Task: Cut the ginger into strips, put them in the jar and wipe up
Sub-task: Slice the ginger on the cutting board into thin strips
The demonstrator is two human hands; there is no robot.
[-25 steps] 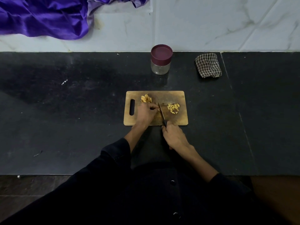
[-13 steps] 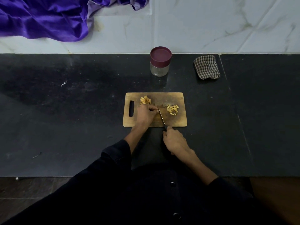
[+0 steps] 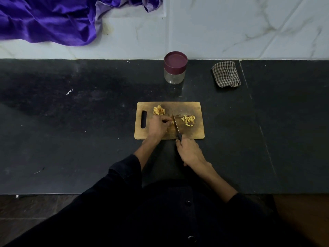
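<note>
Cutting is under way on the wooden cutting board [image 3: 169, 134], which lies on the dark bench [image 3: 71, 139] squarely in front of the person, handle slot to the left, so both hands reach it without stretching. The left hand [image 3: 157, 126] sits on the board with its fingers curled down onto a small piece of ginger [image 3: 172, 122], pinning it just left of the blade; the curl looks meant to keep the fingertips back from the edge. The right hand [image 3: 189, 152] is wrapped round the dark handle of the knife [image 3: 176, 126], hanging off the board's near edge so the blade can run away from the body across the wood.

Two heaps are kept apart on the board. The uncut ginger slices [image 3: 159, 110] wait at the far left, beside the holding hand that will likely draw from them. The finished ginger strips [image 3: 188, 119] lie right of the blade, probably pushed clear of the cutting spot.

The jar [image 3: 175, 68] stands beyond the board's far edge, its maroon lid on, so it will need opening before any strips go in. The checked cloth [image 3: 225, 74] lies folded to the jar's right, well apart from the board, presumably for the wiping. A purple fabric [image 3: 49, 20] is draped at the far left against the marble wall.
</note>
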